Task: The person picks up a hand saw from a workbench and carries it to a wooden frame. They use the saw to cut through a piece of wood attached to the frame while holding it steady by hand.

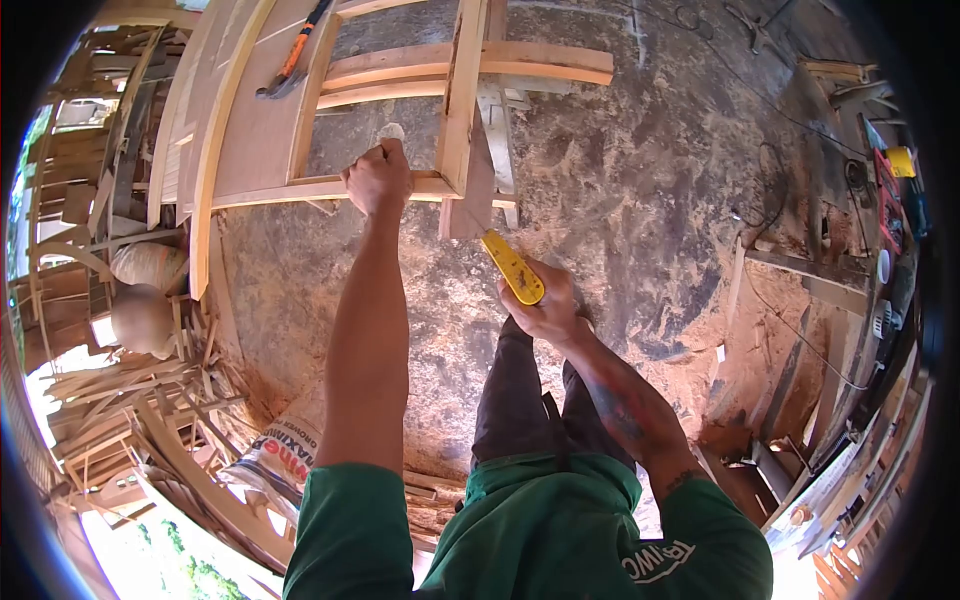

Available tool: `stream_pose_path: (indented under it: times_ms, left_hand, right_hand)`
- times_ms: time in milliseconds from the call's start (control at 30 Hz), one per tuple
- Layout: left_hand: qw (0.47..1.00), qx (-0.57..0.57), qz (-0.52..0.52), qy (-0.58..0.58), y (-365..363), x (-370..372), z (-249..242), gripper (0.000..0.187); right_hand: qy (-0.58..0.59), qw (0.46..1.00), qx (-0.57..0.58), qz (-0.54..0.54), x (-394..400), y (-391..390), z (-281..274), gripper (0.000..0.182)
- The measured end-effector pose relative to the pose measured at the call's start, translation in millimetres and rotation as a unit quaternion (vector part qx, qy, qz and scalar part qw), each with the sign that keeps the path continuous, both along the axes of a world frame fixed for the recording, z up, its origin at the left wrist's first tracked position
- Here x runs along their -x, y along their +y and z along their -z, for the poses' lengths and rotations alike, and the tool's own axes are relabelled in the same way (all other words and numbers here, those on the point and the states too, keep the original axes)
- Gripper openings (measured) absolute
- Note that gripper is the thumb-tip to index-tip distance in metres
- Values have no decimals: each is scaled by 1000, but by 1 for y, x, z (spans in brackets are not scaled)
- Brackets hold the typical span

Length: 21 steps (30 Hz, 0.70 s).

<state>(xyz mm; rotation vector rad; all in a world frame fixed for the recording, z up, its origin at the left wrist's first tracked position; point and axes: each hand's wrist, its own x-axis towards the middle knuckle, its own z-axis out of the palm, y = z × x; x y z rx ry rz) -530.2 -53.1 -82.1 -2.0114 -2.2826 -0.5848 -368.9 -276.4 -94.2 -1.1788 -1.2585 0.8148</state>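
My left hand (380, 180) is closed round the front rail of a pale wooden frame (458, 120). A small whitish shape shows just beyond its knuckles; I cannot make out what it is. In my right hand (545, 305) is the yellow handle of a hand saw (512, 268). Its broad blade points away from me, beside the frame's right front corner. Whether the teeth touch the wood cannot be seen. On the panel at the frame's left lies a hammer (292, 58) with an orange and black handle.
Long boards (210, 150) run along the left of the frame. Scrap wood (130, 430) and a printed sack (285, 445) lie at lower left. Cables cross the dusty floor (640, 200) at right, near a bench edge with tools and a yellow tape roll (901, 162).
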Motion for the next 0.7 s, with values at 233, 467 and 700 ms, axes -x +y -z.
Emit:
stream_pose_path:
  times_ms: [233,467,700]
  left_hand:
    - [1000,14,4,-1,-2,-4,-7,44]
    - [999,-25,20,8,-1,2,3,44]
    - [999,-40,14,18,3,1,8,43]
  right_hand:
    - [-58,998,-2,9,-8,-5,0,14]
    - [-65,998,-11,16,-10,-10,-4,16]
    - [-92,995,-30,17,-20,-29,-39,11]
